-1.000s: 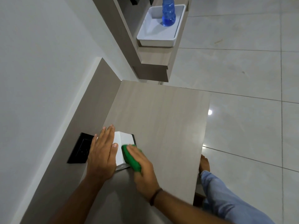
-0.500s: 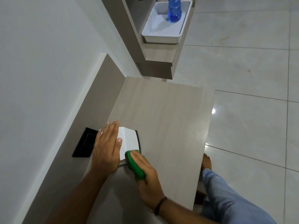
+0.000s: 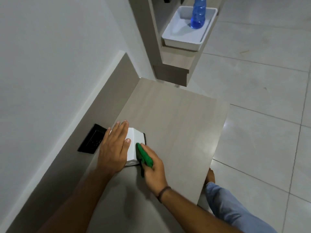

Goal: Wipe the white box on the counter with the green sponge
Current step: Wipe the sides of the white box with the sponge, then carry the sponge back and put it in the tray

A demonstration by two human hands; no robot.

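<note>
A small white box [image 3: 134, 142] stands on the pale wooden counter [image 3: 176, 125], near the back wall panel. My left hand [image 3: 114, 148] lies flat on the box's top and left side, fingers together, pressing it down. My right hand [image 3: 154, 169] grips a green sponge [image 3: 143, 156] and presses it against the box's right side face. Much of the box is hidden under my left hand.
A black wall socket [image 3: 92, 139] sits in the panel just left of the box. Farther back, a white tray [image 3: 181, 37] with a blue bottle [image 3: 197, 14] rests on a shelf. The counter's right edge drops to tiled floor, where my leg [image 3: 232, 209] shows.
The sponge slid along the box's right side, toward me and back a little. My left hand stayed on the box. The view shifted slightly.
</note>
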